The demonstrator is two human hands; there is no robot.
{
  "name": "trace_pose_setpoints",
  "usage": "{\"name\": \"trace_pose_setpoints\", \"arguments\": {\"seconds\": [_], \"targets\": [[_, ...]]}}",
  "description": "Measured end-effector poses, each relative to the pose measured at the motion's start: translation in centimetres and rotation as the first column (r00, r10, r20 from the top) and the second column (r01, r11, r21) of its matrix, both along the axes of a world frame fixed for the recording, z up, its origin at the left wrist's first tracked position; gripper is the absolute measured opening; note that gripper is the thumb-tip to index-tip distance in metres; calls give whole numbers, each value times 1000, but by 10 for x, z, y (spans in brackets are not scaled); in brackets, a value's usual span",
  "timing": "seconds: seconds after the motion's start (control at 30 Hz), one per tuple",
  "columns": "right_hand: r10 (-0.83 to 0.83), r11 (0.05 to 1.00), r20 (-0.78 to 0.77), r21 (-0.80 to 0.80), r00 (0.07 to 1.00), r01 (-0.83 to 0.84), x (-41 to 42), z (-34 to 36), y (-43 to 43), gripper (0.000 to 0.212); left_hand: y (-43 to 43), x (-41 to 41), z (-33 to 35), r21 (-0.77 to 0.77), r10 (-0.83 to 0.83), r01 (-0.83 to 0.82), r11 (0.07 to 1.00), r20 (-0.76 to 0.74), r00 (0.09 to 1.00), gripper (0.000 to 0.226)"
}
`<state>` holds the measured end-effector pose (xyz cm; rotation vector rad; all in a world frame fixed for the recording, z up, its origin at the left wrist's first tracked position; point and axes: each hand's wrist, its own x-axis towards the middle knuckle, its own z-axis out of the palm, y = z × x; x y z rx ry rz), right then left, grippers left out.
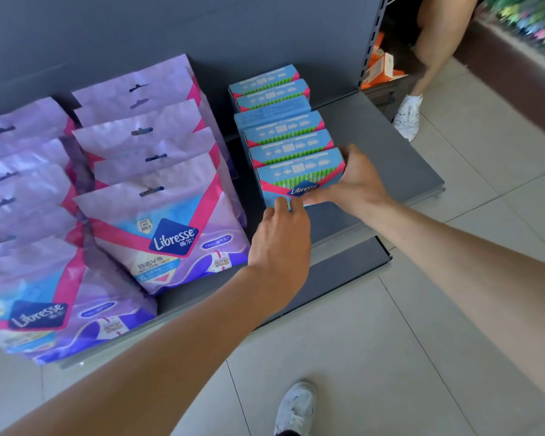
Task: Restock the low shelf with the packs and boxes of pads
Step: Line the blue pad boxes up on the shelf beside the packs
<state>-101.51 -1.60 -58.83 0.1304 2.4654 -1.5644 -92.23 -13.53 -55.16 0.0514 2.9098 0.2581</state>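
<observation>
**Low shelf: front box held in both hands**

The grey shelf fills the centre of the frame. Two rows of purple Libresse packs stand on it at the left. Just right of them a row of blue Libresse boxes runs front to back. The right hand grips the front box at its right end, fingers narrow around the corner. The left hand pinches its lower edge.
</observation>
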Motion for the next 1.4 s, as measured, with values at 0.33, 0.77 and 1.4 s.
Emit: {"name": "trace_pose_setpoints", "arguments": {"seconds": [0.33,0.77,1.4], "targets": [[-98,991,-7,91,995,99,42,-1,34,86,13,20,1,19,-26,26,999,49,998,38],[-461,882,343,280,818,380,375,-89,186,24,151,148,-69,124,-382,361,924,265,885,37],[-619,513,759,195,203,836,603,-371,165,17,186,362,-381,181,-6,-250,951,820,573,29]]}}
